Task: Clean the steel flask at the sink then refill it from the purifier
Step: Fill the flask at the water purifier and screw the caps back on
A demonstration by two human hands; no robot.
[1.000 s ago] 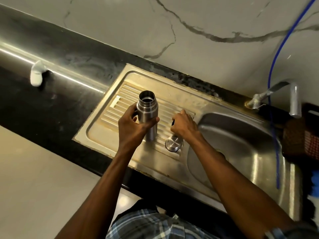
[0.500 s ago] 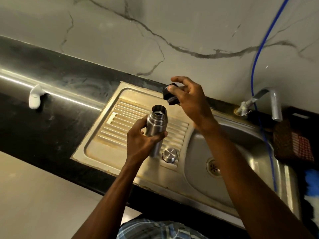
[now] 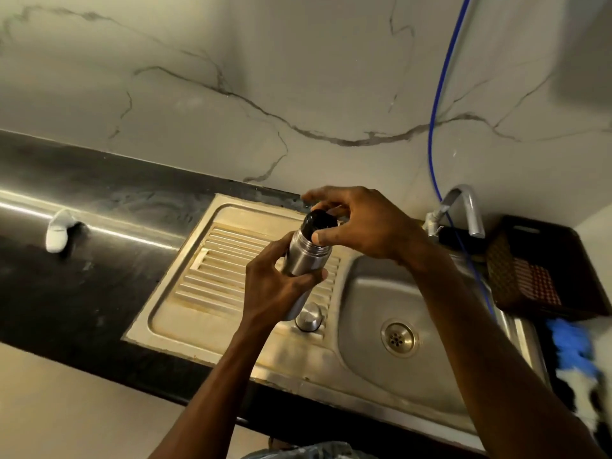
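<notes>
The steel flask is held above the ribbed drainboard of the steel sink. My left hand grips the flask's body from below. My right hand pinches a black stopper that sits on the flask's mouth. A round steel cap lies on the drainboard just below the flask, near the basin's left rim.
A bent steel tap stands behind the basin, with a blue hose running up the marble wall. A dark basket and a blue cloth sit at the right. On the black counter lies a white object at left.
My right hand lifted the black stopper from beside the steel cap and brought it down onto the flask's mouth. My left hand raised the flask off the drainboard.
</notes>
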